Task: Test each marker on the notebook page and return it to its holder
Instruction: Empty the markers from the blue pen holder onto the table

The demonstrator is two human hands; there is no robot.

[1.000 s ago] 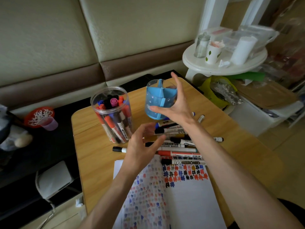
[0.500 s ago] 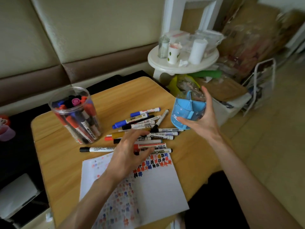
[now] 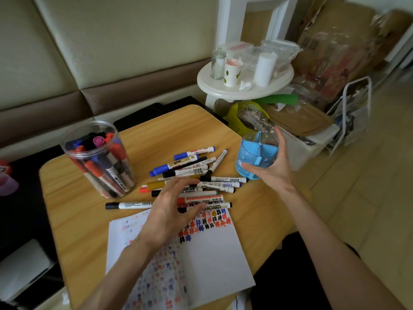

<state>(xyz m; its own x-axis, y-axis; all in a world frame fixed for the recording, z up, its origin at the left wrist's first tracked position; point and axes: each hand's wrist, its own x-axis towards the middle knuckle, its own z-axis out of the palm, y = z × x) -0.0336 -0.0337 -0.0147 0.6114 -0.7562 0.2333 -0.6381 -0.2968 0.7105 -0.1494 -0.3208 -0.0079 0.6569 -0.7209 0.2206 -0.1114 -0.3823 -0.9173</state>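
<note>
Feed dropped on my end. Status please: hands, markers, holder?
Left hand open, spread over loose markers, holding none. Right hand grips blue holder at table edge; compartments look empty. Left forearm over notebook page.

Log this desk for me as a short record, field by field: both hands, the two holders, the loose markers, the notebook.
left hand: fingers spread over the loose markers, holding nothing
right hand: grips the blue holder
blue holder: divided, at the table's right edge, no marker visible inside
clear jar: upright on the left, packed with markers
loose markers: piled between jar and holder
notebook: lying open at the near edge, rows of coloured test marks
table: wooden
</note>
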